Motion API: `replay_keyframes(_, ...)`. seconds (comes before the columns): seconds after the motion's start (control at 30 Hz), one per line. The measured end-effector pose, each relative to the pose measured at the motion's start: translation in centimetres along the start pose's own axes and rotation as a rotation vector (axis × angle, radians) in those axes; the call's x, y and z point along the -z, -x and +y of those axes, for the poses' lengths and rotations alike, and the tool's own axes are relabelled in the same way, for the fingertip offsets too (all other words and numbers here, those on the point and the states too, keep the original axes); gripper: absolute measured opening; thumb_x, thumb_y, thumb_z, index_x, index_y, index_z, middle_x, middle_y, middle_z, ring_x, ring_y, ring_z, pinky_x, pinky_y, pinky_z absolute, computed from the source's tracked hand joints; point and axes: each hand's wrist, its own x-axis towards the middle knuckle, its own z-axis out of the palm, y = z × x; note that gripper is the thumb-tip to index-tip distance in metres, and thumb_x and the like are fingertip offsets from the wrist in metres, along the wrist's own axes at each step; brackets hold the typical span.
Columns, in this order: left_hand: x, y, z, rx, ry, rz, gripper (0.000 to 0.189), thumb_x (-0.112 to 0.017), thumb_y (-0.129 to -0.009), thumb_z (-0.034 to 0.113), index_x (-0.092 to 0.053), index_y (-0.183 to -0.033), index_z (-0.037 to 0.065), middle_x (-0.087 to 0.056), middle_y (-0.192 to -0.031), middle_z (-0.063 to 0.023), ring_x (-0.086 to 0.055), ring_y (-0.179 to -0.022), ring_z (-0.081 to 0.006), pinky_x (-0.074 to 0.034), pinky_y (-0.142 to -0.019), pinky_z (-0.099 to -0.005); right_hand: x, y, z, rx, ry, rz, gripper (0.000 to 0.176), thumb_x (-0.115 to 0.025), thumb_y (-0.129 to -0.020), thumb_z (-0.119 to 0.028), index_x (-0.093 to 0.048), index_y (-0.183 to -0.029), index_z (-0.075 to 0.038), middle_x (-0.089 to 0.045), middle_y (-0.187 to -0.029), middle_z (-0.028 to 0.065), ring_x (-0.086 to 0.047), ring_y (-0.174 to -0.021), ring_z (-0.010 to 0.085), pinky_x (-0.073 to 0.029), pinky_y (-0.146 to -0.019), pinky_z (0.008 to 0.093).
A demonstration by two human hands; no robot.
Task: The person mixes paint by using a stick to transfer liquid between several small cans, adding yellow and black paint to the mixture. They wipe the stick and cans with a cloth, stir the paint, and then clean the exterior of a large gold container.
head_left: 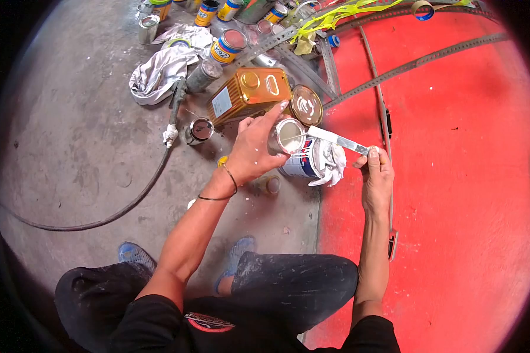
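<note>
My left hand (257, 145) is wrapped round a small open can (290, 136) with pale, whitish paint inside. In my right hand (376, 170) is the end of a flat metal stirring strip (340, 140), whose far part is coated white and lies just right of the can's rim. Below the small can stands a larger white and blue can (299, 164) with a crumpled white cloth (330, 162) on it. A gold rectangular tin (250, 94) is beyond my left hand, and beside it is a round lid (306, 106) smeared with white.
An open can of dark paint (201, 129) stands left of my left hand, near a black hose (136, 200). Several paint cans and white rags (162, 70) are at the top. Perforated metal strips (394, 72) cross the red surface (453, 194) on the right.
</note>
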Motion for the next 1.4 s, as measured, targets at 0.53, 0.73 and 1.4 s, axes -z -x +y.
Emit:
replay_keyframes(0.53,3.0,-0.3,-2.0,-0.033,0.002,-0.025,0.101,-0.095,-0.071,0.023,-0.052,-0.161,0.007,-0.073,-0.139,-0.0180,-0.070,-0.130,-0.0356,-0.051,-0.112,-0.0428,-1.6,-0.1,4.7,-0.179,-0.054,-0.089,0.029,-0.059,-0.117,-0.028,-0.069,-0.102,-0.007,-0.069,-0.084,0.0007,-0.064,-0.075,0.0087,-0.053,-0.069,0.0261)
replay_keyframes(0.73,5.6,-0.2,-3.3,0.094,0.056,-0.100,0.098,-0.095,-0.076,0.016,-0.051,-0.163,0.007,-0.071,-0.145,-0.0161,-0.068,-0.135,-0.0267,-0.049,-0.118,-0.0382,-1.7,0.2,9.3,-0.486,-0.190,-0.092,0.026,-0.061,-0.116,-0.030,-0.069,-0.108,-0.006,-0.074,-0.092,0.0023,-0.069,-0.078,0.0109,-0.058,-0.076,0.0277)
replay_keyframes(1.4,2.6,2.8,-9.4,0.032,-0.429,-0.117,0.090,-0.092,-0.077,0.014,-0.055,-0.159,0.011,-0.071,-0.143,-0.0121,-0.067,-0.127,-0.0338,-0.052,-0.109,-0.0458,-16.1,1.2,18.2,0.610,0.846,-0.642,0.014,-0.073,-0.098,-0.020,-0.071,-0.101,-0.007,-0.070,-0.097,0.0103,-0.068,-0.095,0.0333,-0.054,-0.084,0.0468)
